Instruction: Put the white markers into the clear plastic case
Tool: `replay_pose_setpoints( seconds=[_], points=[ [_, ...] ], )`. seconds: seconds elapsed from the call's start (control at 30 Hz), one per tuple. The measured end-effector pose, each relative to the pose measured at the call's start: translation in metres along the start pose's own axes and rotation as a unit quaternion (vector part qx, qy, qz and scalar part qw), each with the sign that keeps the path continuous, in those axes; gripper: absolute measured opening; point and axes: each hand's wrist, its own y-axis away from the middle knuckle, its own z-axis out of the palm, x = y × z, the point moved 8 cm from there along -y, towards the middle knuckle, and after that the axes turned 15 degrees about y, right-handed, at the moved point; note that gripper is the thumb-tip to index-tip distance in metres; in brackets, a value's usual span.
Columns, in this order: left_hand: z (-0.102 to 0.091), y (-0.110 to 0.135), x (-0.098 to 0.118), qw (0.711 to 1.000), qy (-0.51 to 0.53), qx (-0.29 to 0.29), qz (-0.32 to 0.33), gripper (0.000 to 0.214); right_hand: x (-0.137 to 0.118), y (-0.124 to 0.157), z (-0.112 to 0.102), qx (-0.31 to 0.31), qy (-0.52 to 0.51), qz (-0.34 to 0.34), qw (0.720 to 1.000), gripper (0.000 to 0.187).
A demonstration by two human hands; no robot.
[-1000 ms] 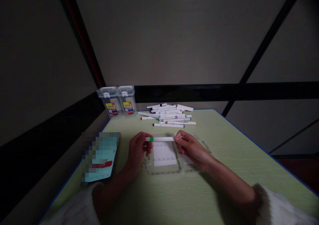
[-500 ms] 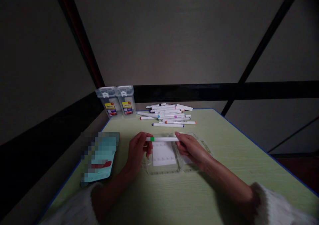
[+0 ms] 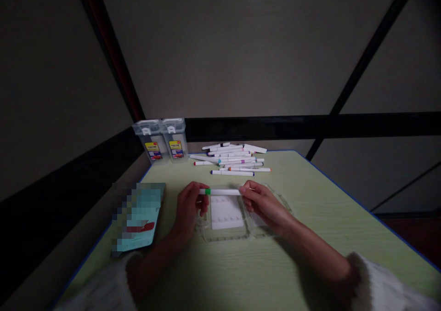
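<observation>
A white marker pen (image 3: 223, 192) with a green band lies level between my two hands, above an open clear plastic case (image 3: 227, 238). My left hand (image 3: 189, 207) is closed on the marker's left end, close to the green band. The right end is pinched between thumb and fingers of my right hand (image 3: 260, 200). Inside the case's left half shows a white insert (image 3: 226, 213) with small faint marks. My right hand and forearm cover part of the case's right half.
Several white markers (image 3: 234, 157) with coloured ends lie heaped at the table's far edge. Two clear lidded boxes (image 3: 175, 141) with yellow labels stand at the back left. A tablet-like device (image 3: 141, 221), partly pixelated, rests on the table (image 3: 220, 274) left of my left hand.
The marker has shifted slightly left, its green band now nearer my left fingers. My right fingertips have moved a little left with it. Everything else stays in place.
</observation>
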Motion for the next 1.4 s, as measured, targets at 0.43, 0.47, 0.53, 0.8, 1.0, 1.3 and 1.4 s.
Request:
replay_pose_setpoints(
  seconds=[0.43,0.47,0.53,0.8,1.0,1.3,1.4],
  points=[
    [0.005,0.002,0.004,1.0,-0.002,-0.022,0.004,0.027,0.011,-0.001,0.0,-0.003,0.048,0.029,0.998,0.044],
    [0.005,0.001,0.004,1.0,-0.001,-0.022,0.006,0.027,0.011,-0.002,0.001,-0.009,0.049,0.029,0.998,0.042],
    [0.003,0.001,0.005,1.0,0.0,-0.018,0.011,0.026,0.011,-0.002,0.001,-0.015,0.05,0.016,0.998,0.04],
    [-0.001,0.0,0.002,1.0,-0.001,0.006,-0.003,0.023,0.003,-0.002,0.001,-0.014,0.031,-0.019,0.999,0.038],
    [0.002,0.001,0.001,1.0,-0.011,-0.01,0.0,0.026,0.005,-0.001,0.0,-0.005,0.008,0.004,1.0,0.038],
    [0.004,0.002,0.004,0.999,-0.037,-0.002,0.013,0.027,0.009,-0.005,-0.002,0.002,0.02,0.004,1.0,0.037],
    [0.004,0.002,0.007,0.999,-0.037,0.006,0.024,0.024,0.01,-0.006,0.0,-0.007,0.041,-0.007,0.999,0.036]
  ],
)
